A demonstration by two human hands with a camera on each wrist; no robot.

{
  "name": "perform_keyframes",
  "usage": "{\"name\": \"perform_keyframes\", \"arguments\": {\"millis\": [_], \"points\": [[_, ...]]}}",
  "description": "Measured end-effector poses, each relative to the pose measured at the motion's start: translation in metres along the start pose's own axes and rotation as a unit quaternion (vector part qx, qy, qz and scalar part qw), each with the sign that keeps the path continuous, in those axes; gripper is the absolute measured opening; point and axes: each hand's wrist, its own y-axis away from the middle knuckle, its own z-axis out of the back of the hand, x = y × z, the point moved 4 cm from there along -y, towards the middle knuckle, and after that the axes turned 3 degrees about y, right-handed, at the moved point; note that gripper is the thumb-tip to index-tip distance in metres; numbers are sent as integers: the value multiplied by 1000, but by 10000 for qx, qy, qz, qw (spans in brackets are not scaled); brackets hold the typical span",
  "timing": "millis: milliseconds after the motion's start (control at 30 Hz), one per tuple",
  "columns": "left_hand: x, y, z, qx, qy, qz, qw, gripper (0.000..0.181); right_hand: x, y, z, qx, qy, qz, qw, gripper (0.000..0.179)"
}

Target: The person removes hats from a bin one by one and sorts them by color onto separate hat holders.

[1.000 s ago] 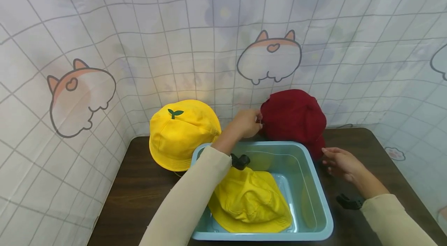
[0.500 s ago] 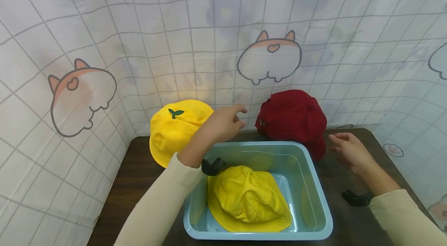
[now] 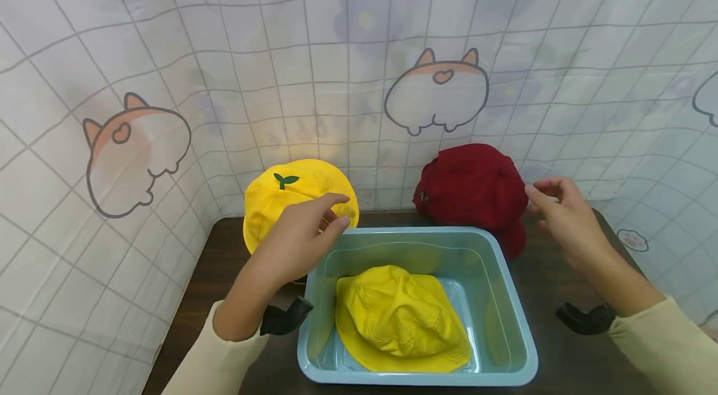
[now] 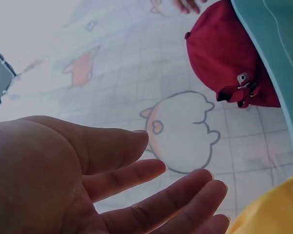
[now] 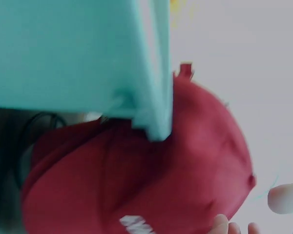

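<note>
With the tub [image 3: 415,378] as a clock and the cloth [image 3: 314,96] at 12 o'clock, the red hat [image 3: 473,189] sits on the worktop [image 3: 213,270] at 1 o'clock, just behind the tub. The right grip [image 3: 566,220] is at 2 o'clock, by the side of that hat. Its thumb and fingers are apart, so it has hold of nothing, and I can't tell if it touches the hat. The left grip [image 3: 294,239] is at 10 o'clock, loose and with nothing in it, in front of the sprout hat [image 3: 269,202]. The yellow hat [image 3: 404,320] lies in the tub, a bit toward 9 o'clock. If the right grip came in too fast, it might push the red hat toward 11 o'clock and not grab it. The hat looks soft, so a pinch on just one side could make it flop or twist. Its clip [image 4: 242,77] might catch on the tub's edge if the hat went over too low. The left grip could knock the sprout hat if it swung toward 11 o'clock. The black cam [image 3: 286,317] on that wrist sticks out, so it could bump the tub at 9 o'clock and shove it.
</note>
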Motion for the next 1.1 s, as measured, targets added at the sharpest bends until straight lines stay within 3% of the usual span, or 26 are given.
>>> {"name": "perform_keyframes", "arguments": {"millis": [267,533,767,1000,1100], "points": [[16,32,-9,-391,-219,-62,9990,39,57,27,-14,52,419,1036,9937,50],[35,59,-19,-724,-217,268,9968,34,97,50,-53,669,1018,2065,9708,33],[51,72,-31,-807,35,687,9944,36,107,60,-90,1272,1245,2627,9483,30],[65,79,-49,-679,413,1117,9906,42,102,63,-121,2005,1593,2595,9312,35],[69,81,-56,-670,458,1151,9900,47,100,65,-132,2272,1811,2585,9213,37]]}}
